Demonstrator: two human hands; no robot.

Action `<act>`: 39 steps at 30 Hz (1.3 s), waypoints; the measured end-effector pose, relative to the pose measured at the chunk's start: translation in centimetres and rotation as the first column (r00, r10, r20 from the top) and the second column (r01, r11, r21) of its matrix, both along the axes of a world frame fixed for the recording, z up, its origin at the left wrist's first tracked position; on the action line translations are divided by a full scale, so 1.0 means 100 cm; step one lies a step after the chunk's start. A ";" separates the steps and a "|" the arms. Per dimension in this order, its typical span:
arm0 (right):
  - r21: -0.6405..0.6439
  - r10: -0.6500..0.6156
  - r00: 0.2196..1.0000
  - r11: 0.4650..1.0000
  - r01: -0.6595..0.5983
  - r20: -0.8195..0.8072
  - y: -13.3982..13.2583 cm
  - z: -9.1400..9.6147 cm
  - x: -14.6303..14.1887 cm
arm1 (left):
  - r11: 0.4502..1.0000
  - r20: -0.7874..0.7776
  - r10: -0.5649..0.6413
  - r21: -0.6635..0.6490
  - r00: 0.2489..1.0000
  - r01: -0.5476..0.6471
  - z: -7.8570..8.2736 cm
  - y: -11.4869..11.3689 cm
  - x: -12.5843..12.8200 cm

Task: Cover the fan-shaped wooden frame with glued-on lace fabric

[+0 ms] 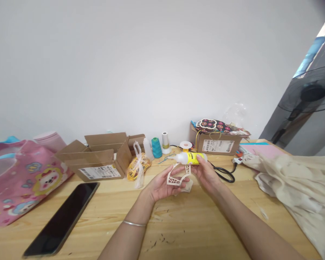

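In my left hand (162, 183) I hold a pale openwork frame piece (174, 181), a thin curved part with a lattice of cut-outs. My right hand (206, 172) is wrapped round a white glue bottle (182, 158) with a yellow label, lying on its side in the grip. Its narrow nozzle points left, just above the frame piece; I cannot tell whether the two touch. Under the fingers, partly hidden, a small pale flat piece (187, 186) shows close to the left fingertips.
Behind my hands stand a teal thread cone (156, 148), a white spool (165, 141) and two cardboard boxes (97, 160) (219, 142). A phone (63, 216) and pink bag (29, 184) lie left. Cream cloth (300, 184) and a black cable (224, 175) are right.
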State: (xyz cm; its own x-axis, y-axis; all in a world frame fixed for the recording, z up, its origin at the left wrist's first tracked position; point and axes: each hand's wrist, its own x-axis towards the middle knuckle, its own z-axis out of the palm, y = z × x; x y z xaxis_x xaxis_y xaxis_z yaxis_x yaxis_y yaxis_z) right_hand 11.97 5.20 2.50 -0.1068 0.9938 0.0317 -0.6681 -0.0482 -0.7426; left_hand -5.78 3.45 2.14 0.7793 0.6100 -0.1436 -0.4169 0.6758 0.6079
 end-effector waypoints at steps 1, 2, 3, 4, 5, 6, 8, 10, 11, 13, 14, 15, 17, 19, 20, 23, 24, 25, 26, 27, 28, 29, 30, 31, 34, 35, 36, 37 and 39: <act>-0.012 -0.039 0.999 0.999 0.038 -0.015 0.000 0.002 0.001 | 1.000 0.008 0.015 -0.008 1.000 -0.015 0.001 0.000 0.000; -0.029 -0.087 0.996 0.996 0.086 -0.035 0.000 0.004 0.002 | 0.999 0.013 0.035 -0.013 0.999 -0.035 0.001 0.000 -0.001; -0.050 -0.136 0.989 0.990 0.133 -0.056 0.000 0.007 0.004 | 0.998 0.018 0.060 -0.014 0.998 -0.060 0.001 0.000 -0.002; -0.072 -0.173 0.982 0.983 0.167 -0.078 0.000 0.010 0.006 | 0.996 0.021 0.083 -0.013 0.996 -0.083 0.002 0.001 -0.002; -0.088 -0.193 0.976 0.979 0.185 -0.098 0.001 0.012 0.008 | 0.994 0.023 0.105 -0.010 0.994 -0.104 0.002 0.001 -0.003; -0.097 -0.196 0.974 0.978 0.186 -0.117 0.001 0.015 0.010 | 0.993 0.025 0.120 -0.008 0.992 -0.120 0.001 0.001 -0.003; -0.098 -0.168 0.976 0.983 0.155 -0.138 0.003 0.017 0.014 | 0.990 0.024 0.138 -0.018 0.990 -0.137 0.001 0.002 -0.003; -0.087 -0.125 0.983 0.990 0.114 -0.134 0.003 0.017 0.015 | 0.987 0.018 0.156 -0.049 0.988 -0.155 -0.001 0.003 -0.003; -0.076 -0.109 0.987 0.992 0.100 -0.121 0.004 0.016 0.015 | 0.984 0.015 0.166 -0.068 0.986 -0.165 -0.002 0.004 -0.002; -0.046 -0.110 0.990 0.993 0.106 -0.090 0.003 0.015 0.013 | 0.978 0.011 0.184 -0.106 0.983 -0.182 -0.004 0.005 -0.002; -0.023 -0.132 0.988 0.991 0.131 -0.079 0.002 0.016 0.012 | 0.975 0.009 0.191 -0.121 0.982 -0.189 -0.004 0.006 -0.001; 0.003 -0.168 0.983 0.986 0.169 -0.071 0.000 0.016 0.011 | 0.972 0.007 0.196 -0.134 0.981 -0.193 -0.005 0.007 -0.001; 0.065 -0.255 0.965 0.964 0.259 -0.060 -0.002 0.019 0.009 | 0.967 -0.002 0.206 -0.155 0.978 -0.204 -0.004 0.008 0.000; 0.117 -0.304 0.952 0.945 0.306 -0.037 -0.005 0.023 0.008 | 0.961 -0.012 0.221 -0.170 0.975 -0.220 -0.002 0.007 0.002; 0.127 -0.305 0.952 0.944 0.305 -0.021 -0.005 0.024 0.008 | 0.958 -0.017 0.225 -0.177 0.974 -0.225 -0.001 0.006 0.004; 0.094 -0.256 0.966 0.963 0.251 0.035 -0.006 0.025 0.008 | 0.960 -0.035 0.204 -0.191 0.978 -0.207 0.002 0.004 0.008; 0.079 -0.245 0.968 0.967 0.241 0.054 -0.005 0.024 0.008 | 0.962 -0.040 0.189 -0.191 0.981 -0.193 0.002 0.004 0.008; 0.070 -0.249 0.966 0.967 0.244 0.074 -0.005 0.023 0.007 | 0.964 -0.042 0.185 -0.187 0.982 -0.190 0.001 0.004 0.009; 0.065 -0.270 0.958 0.962 0.264 0.094 -0.004 0.021 0.007 | 0.965 -0.044 0.186 -0.182 0.982 -0.191 0.001 0.004 0.010; 0.066 -0.301 0.947 0.953 0.296 0.112 -0.003 0.020 0.007 | 0.965 -0.045 0.190 -0.177 0.981 -0.195 0.000 0.004 0.010; 0.070 -0.339 0.933 0.941 0.332 0.125 -0.002 0.018 0.007 | 0.965 -0.047 0.194 -0.173 0.980 -0.199 -0.001 0.005 0.010; 0.076 -0.379 0.916 0.925 0.372 0.132 -0.001 0.017 0.007 | 0.964 -0.048 0.199 -0.170 0.979 -0.205 -0.002 0.005 0.009; 0.084 -0.419 0.898 0.908 0.411 0.133 0.001 0.016 0.007 | 0.964 -0.049 0.201 -0.170 0.978 -0.206 -0.003 0.006 0.009; 0.095 -0.454 0.881 0.891 0.445 0.130 0.002 0.016 0.008 | 0.964 -0.048 0.199 -0.170 0.979 -0.205 -0.003 0.007 0.009; 0.148 -0.530 0.839 0.846 0.513 0.123 0.006 0.014 0.011 | 0.966 -0.034 0.184 -0.176 0.982 -0.187 -0.004 0.008 0.007; 0.162 -0.544 0.829 0.836 0.524 0.128 0.007 0.014 0.012 | 0.968 -0.030 0.173 -0.179 0.984 -0.176 -0.005 0.009 0.007; 0.172 -0.550 0.824 0.832 0.527 0.134 0.008 0.014 0.013 | 0.969 -0.028 0.162 -0.183 0.986 -0.164 -0.004 0.009 0.007; 0.175 -0.548 0.825 0.833 0.525 0.139 0.008 0.014 0.013 | 0.970 -0.028 0.156 -0.186 0.987 -0.159 -0.004 0.009 0.006; 0.169 -0.525 0.841 0.848 0.503 0.129 0.008 0.013 0.014 | 0.968 -0.034 0.160 -0.192 0.987 -0.163 -0.003 0.009 0.007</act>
